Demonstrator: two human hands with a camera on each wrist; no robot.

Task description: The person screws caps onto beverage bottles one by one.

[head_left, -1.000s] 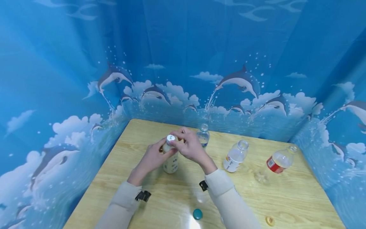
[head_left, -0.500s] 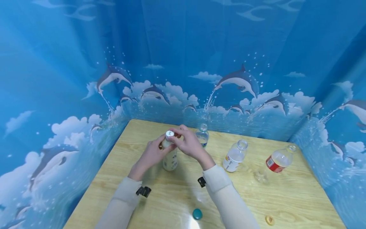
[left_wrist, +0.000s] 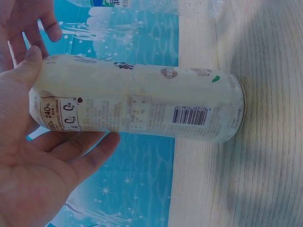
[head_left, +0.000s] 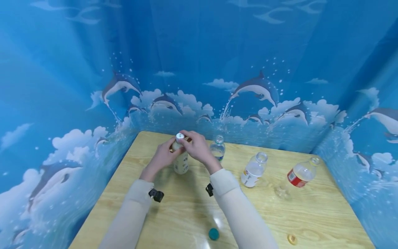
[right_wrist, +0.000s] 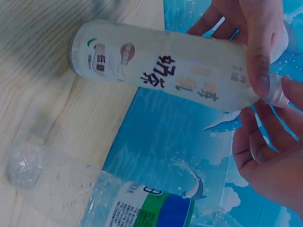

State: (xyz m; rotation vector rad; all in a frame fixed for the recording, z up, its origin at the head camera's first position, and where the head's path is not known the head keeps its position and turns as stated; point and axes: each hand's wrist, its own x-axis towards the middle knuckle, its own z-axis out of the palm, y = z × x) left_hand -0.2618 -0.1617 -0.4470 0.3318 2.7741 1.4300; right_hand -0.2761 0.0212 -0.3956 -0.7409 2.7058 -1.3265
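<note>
A cream-coloured milk tea bottle (head_left: 181, 166) with a white cap (head_left: 180, 136) stands roughly upright towards the back left of the table. My left hand (head_left: 161, 157) grips its upper part, the thumb lying across the shoulder in the left wrist view. My right hand (head_left: 199, 147) pinches the cap between thumb and fingers. In the right wrist view, the bottle's printed front (right_wrist: 161, 71) faces that camera and the fingers partly cover the neck. Whether the base touches the table I cannot tell. Just right of the right hand is a clear bottle (head_left: 218, 147) with a blue-green label.
Two more clear uncapped bottles stand to the right, one with a white label (head_left: 250, 178) and one with a red label (head_left: 296, 178). A green cap (head_left: 214, 234) and a yellow ring-like piece (head_left: 292, 239) lie near the front of the wooden table (head_left: 174, 221). Dolphin-print curtain (head_left: 186, 69) surrounds it.
Both hands have moved with the milk tea bottle towards the back of the table and slightly left. Their holds on bottle and cap look much the same. The other bottles stay put.
</note>
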